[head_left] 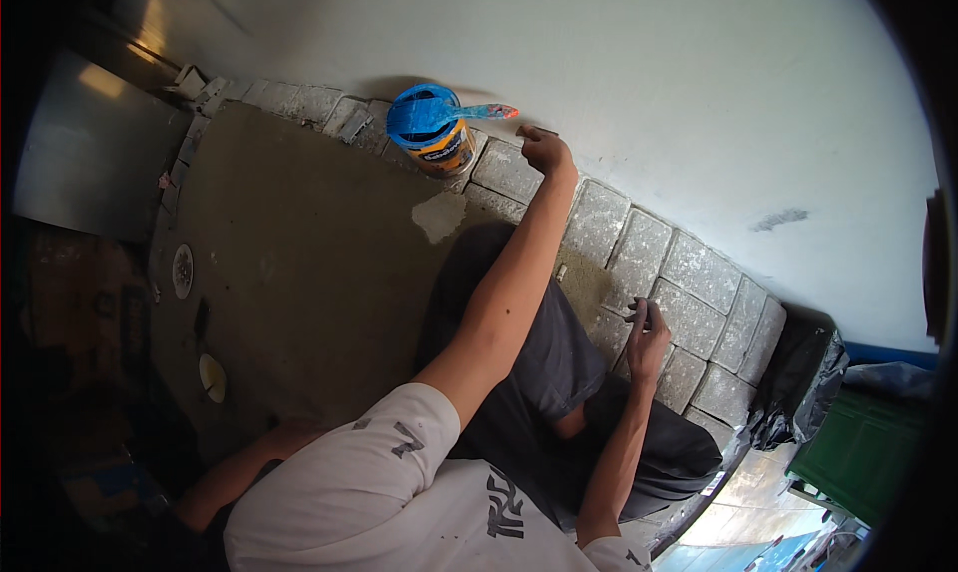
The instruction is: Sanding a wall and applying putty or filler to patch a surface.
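Note:
My left hand (549,153) reaches out to the pale wall (699,93), closed around a small brownish piece whose kind I cannot make out. Just left of it stands an orange paint can (446,153) with a blue-smeared rim. Across the can's top lies a blue-coated paintbrush (434,114), its reddish handle tip pointing toward that hand. My right hand (649,342) is over the paving blocks (689,307), fingers loosely bent and apart. Its fingertips look dark, and nothing shows plainly in them. My dark-trousered legs (544,347) are folded between the arms.
A brown floor patch (309,213) with a pale spot (439,216) spreads to the left. Beyond are a round drain cover (183,271), a pale oval dish (212,378) and a metal panel (95,148). Black plastic (793,372) and a green bin (853,452) stand right.

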A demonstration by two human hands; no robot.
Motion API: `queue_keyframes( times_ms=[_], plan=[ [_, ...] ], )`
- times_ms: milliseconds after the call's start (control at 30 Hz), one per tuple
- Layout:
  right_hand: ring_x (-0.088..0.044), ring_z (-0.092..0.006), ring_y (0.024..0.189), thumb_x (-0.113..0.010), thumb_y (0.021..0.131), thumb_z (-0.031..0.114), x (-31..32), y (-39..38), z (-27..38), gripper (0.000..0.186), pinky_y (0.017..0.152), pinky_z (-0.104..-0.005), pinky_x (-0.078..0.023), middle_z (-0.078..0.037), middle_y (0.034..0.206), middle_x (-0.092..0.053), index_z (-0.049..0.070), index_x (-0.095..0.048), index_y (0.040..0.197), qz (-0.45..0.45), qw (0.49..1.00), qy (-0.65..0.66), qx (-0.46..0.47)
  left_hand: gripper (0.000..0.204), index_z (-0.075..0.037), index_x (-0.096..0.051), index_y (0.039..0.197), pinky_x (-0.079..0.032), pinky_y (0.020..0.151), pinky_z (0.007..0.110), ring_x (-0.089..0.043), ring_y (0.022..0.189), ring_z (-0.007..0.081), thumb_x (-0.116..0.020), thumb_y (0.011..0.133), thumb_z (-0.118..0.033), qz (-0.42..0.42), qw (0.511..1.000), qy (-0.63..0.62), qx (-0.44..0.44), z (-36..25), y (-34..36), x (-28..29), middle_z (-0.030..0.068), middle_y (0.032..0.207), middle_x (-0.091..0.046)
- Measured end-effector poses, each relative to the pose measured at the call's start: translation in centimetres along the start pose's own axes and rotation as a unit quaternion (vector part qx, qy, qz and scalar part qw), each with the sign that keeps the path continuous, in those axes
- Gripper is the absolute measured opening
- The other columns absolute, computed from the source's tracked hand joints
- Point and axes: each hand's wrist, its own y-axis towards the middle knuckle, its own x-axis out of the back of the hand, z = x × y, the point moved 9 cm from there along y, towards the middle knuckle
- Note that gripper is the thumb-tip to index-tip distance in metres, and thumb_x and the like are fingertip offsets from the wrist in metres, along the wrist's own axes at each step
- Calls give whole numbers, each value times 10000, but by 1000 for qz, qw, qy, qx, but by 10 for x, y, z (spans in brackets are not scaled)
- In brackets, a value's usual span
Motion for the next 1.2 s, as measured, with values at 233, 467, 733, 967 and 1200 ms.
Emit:
queue_keyframes(
  times_ms=[233, 467, 733, 967, 1200],
  plan=[
    [-696, -205, 729, -486, 1037, 235, -6, 1, 7, 321, 668, -332, -524, -151, 877, -710, -44, -642, 1024, 1, 1000, 10, 18, 415, 97, -481, 1302, -495, 999, 408, -550, 1219, 369, -320, 1049, -189, -29, 985, 91, -147, -7, 26, -1, 270, 1340, -527],
    [-697, -211, 728, -483, 1037, 234, -1, 0, 3, 323, 669, -337, -528, -157, 881, -711, -45, -647, 1027, 0, 1000, 5, 2, 381, 54, -496, 1307, -511, 984, 429, -572, 1182, 380, -342, 1038, -168, -19, 996, 89, -26, 11, 13, 5, 274, 1314, -539],
    [-690, -233, 733, -505, 1020, 201, -2, 1, 12, 274, 660, -354, -528, -168, 891, -696, -29, -652, 1046, -3, 1000, 16, 20, 344, 80, -549, 1242, -515, 954, 468, -592, 1127, 427, -373, 1019, -113, -61, 989, 105, -90, 8, 28, 6, 295, 1200, -607],
    [-690, -221, 730, -490, 1034, 234, -1, 0, 7, 321, 666, -342, -519, -167, 886, -707, -39, -657, 1046, 3, 1000, 5, 2, 373, 75, -531, 1269, -509, 980, 451, -572, 1168, 405, -353, 1030, -149, -46, 993, 86, -63, 11, 15, 6, 283, 1257, -578],
    [-693, -214, 722, -496, 1030, 228, -1, 0, 9, 311, 665, -340, -522, -159, 882, -710, -37, -658, 1031, -6, 1000, 11, 6, 381, 81, -531, 1266, -501, 984, 453, -558, 1198, 395, -332, 1035, -149, -32, 992, 105, -57, 12, 18, 8, 281, 1264, -575]
  ],
)
